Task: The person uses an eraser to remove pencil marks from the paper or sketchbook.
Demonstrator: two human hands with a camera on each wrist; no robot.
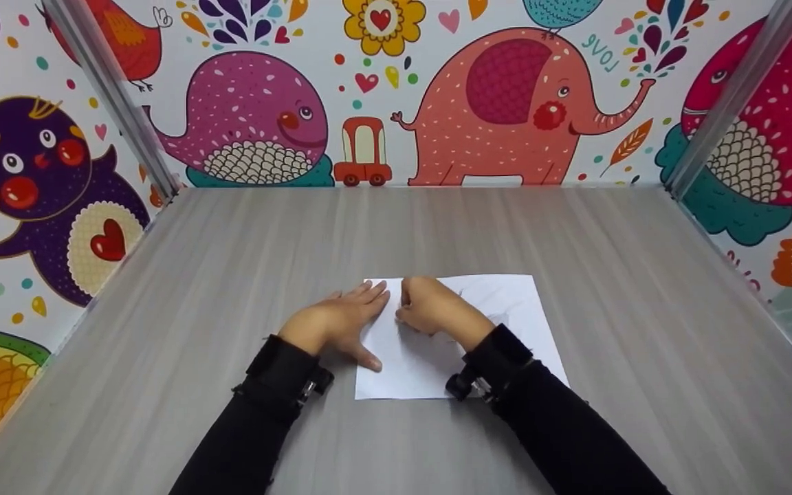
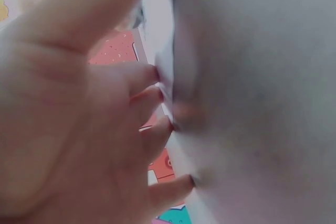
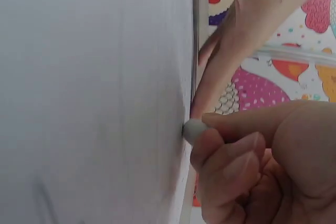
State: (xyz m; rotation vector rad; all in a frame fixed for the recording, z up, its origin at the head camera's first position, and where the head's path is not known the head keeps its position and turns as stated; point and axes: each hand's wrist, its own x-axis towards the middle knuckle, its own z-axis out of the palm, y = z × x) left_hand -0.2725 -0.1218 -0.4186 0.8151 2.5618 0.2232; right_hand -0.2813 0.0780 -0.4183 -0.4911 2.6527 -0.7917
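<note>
A white sheet of paper (image 1: 403, 378) lies on the table, with faint grey pencil marks (image 1: 499, 318) on its right half. My left hand (image 1: 337, 322) rests across the sheet's left edge, fingers spread and thumb apart. In the left wrist view its fingertips (image 2: 167, 124) press down at the surface. My right hand (image 1: 441, 309) is over the upper left part of the sheet, just right of the left fingers. Between thumb and fingers it pinches a small, rounded, grey-white eraser (image 3: 194, 130), whose tip is against the paper. The head view hides the eraser behind the hand.
The grey wood-grain table (image 1: 245, 261) reaches back to a wall (image 1: 368, 82) printed with cartoon animals. Similar printed panels stand at left and right, with metal posts (image 1: 111, 96) at the back corners. Black bands with small cameras (image 1: 461, 385) are on both wrists.
</note>
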